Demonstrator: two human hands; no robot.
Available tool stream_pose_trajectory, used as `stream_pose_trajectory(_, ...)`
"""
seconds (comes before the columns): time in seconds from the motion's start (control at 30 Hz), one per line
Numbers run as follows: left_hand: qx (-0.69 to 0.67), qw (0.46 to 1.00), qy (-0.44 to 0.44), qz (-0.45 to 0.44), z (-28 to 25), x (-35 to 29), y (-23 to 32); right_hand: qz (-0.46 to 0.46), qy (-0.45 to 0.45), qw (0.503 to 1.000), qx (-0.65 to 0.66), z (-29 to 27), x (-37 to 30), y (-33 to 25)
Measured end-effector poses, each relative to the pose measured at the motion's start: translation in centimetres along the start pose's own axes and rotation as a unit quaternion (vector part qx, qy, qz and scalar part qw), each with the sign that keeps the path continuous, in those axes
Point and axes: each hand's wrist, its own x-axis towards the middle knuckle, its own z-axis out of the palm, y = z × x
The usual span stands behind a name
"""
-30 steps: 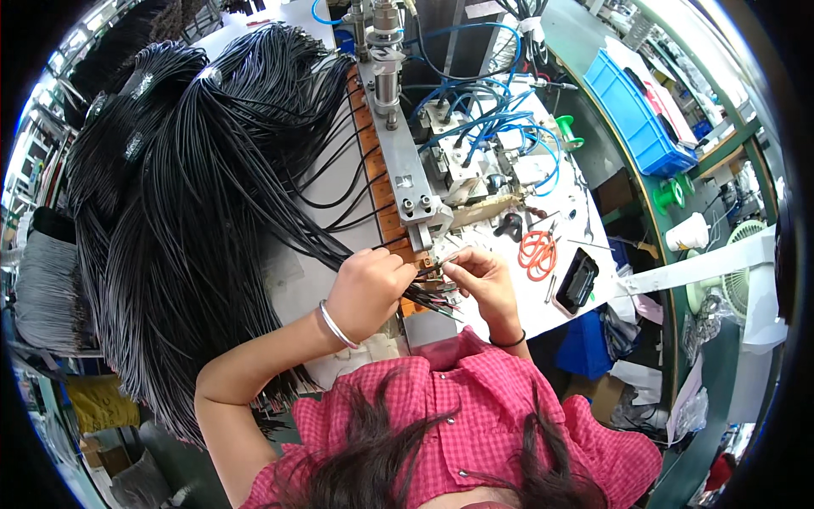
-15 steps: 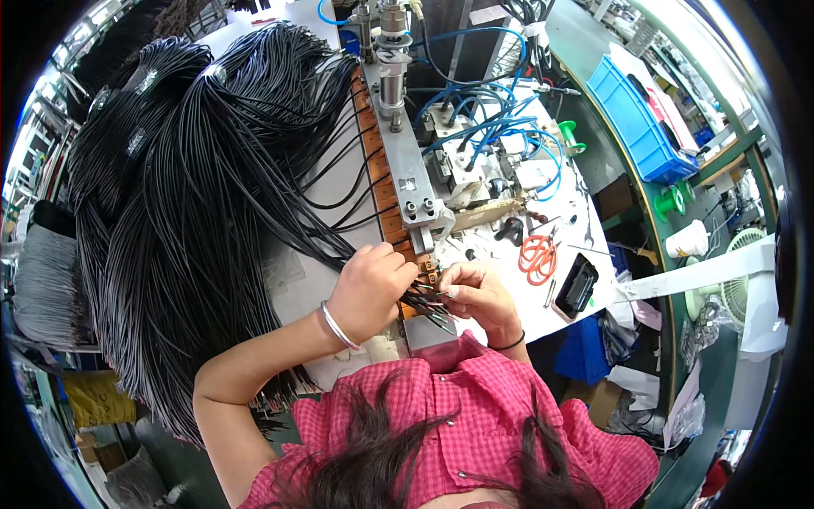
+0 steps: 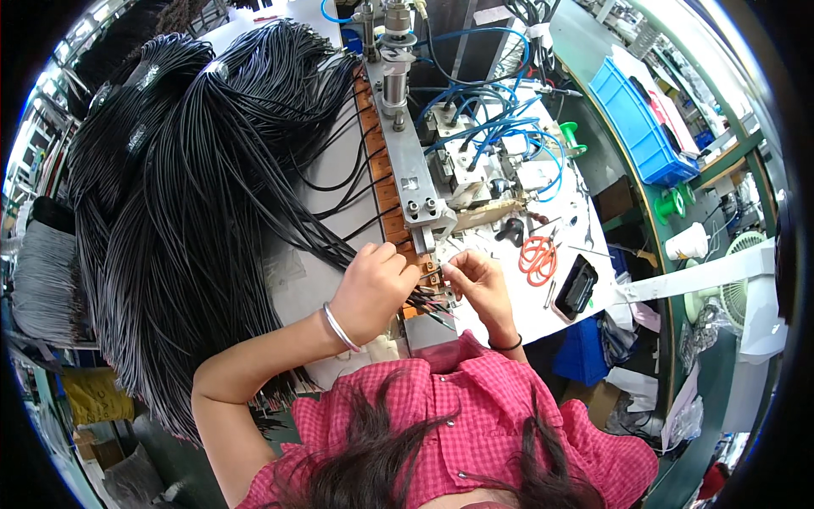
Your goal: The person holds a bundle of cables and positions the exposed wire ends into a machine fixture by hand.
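Note:
My left hand [image 3: 373, 288] is closed around a bunch of black cables [image 3: 326, 242]. Their stripped ends [image 3: 434, 307], showing small coloured wires, stick out below its fingers. The thumb and forefinger of my right hand [image 3: 482, 287] pinch the end of one black cable at the near end of an orange slotted strip [image 3: 392, 208]. The fingertips partly hide that end. Several single cables lie across the strip farther up. Beside it runs a metal clamp bar [image 3: 400, 161] with an upright cylinder [image 3: 394, 81].
A huge heap of black cables [image 3: 178, 195] covers the left of the table. Right of the bar are blue air hoses [image 3: 500, 119], red-handled scissors [image 3: 537, 259] and a black tray-like object [image 3: 577, 287]. A blue crate [image 3: 640, 127] stands at the far right.
My right hand has moved slightly up and away from the bunched cable ends, to the near end of the orange strip. My left hand has stayed almost still on the bunch.

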Motion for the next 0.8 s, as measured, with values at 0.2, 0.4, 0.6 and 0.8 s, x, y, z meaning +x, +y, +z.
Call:
stream_pose_trajectory(0.2, -0.001, 0.998, -0.020, -0.051, -0.4, -0.2, 0.1, 0.048, -0.054, 0.997, 0.039, -0.6, 0.7, 0.2)
stream_pose_trajectory(0.4, -0.001, 0.999, -0.013, -0.039, 0.5, -0.3, -0.2, 0.084, -0.072, 0.994, 0.015, -0.9, 0.8, -0.3)
stream_pose_trajectory(0.6, 0.050, 0.997, 0.012, -0.061, -0.2, -0.4, -0.8, 0.060, -0.003, 0.998, -0.020, 0.0, -0.1, -1.2)
stream_pose_trajectory(0.8, -0.013, 0.997, 0.016, -0.068, -0.1, -0.3, -0.6, -0.033, 0.018, 0.998, 0.044, 0.9, -0.9, -2.1)
